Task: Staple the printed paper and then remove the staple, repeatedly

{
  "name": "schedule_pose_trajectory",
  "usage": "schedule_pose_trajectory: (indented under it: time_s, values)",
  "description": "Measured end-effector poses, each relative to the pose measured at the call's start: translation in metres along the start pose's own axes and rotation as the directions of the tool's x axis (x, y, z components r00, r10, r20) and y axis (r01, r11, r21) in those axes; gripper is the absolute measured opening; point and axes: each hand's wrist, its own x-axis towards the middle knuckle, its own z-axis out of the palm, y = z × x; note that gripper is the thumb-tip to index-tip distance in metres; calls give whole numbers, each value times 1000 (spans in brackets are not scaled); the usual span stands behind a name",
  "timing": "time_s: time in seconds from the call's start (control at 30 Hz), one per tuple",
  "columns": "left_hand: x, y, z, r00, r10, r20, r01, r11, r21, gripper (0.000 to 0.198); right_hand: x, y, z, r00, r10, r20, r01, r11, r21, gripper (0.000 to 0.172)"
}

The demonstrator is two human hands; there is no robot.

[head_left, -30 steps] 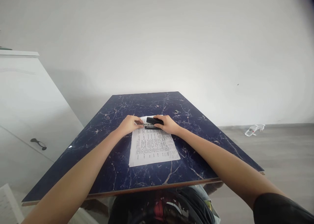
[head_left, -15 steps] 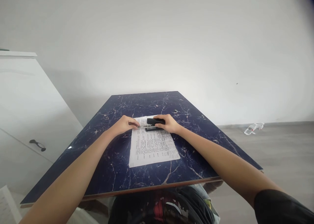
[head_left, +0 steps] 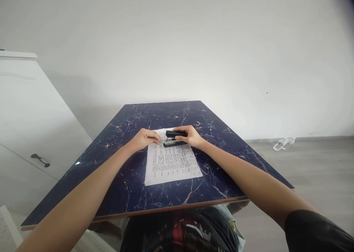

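My right hand [head_left: 189, 136] is closed around a black stapler [head_left: 176, 133], whose top arm is lifted away from its base. The stapler is held over the upper part of some printed paper sheets [head_left: 173, 167]. At the stapler's front, the fingertips of my left hand [head_left: 146, 137] are pinched together on a thin metal piece [head_left: 163, 140] that reaches toward the stapler. The fingers hide part of that piece. The paper lies flat, its lower half uncovered.
The sheets rest on a dark blue marble-patterned table [head_left: 132, 198]. Farther back lies a small dark piece [head_left: 198, 123]. A white cabinet [head_left: 33, 108] with a dark handle [head_left: 40, 160] stands at left. Clear plastic packaging [head_left: 283, 143] is on the floor at right.
My left hand has moved slightly right, closer to the stapler. The stapler's top arm stands a little farther from its base. The whole view has shifted slightly.
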Motion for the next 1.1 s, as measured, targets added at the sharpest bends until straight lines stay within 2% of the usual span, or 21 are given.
schedule_pose_trajectory:
  time_s: [0.17,0.27,0.4,0.53,0.7,0.8,0.93,1.0,1.1]
  values:
    - [0,-3,4,1000,4,17,-4,1000,4,6,1,-3,2,999,-23,32,22,1000,5,36]
    - [0,-1,8,999,-37,10,37,999,9,4,1,-6,4,998,-36,58,36,999,6,35]
    - [0,3,12,992,-116,-54,113,991,-68,14,1,-6,6,1000,-6,27,6,1000,-12,38]
    - [3,4,17,990,-109,-92,105,993,-48,18,2,-9,10,1000,0,25,1,1000,-17,39]
    - [7,5,23,995,-91,-31,90,996,-11,27,3,-15,14,994,-49,98,50,999,-4,33]
    - [8,6,23,996,-88,-21,88,996,7,23,3,-15,15,995,-41,94,43,999,-14,33]
    - [8,3,24,998,-63,7,62,991,116,14,2,-12,17,995,-41,92,44,999,-21,34]
    - [9,3,25,998,-46,-32,50,991,126,9,2,-11,18,998,-24,58,26,999,-28,35]
    - [12,6,25,987,-24,-157,41,993,108,8,4,-12,18,1000,-8,-19,8,1000,-5,39]
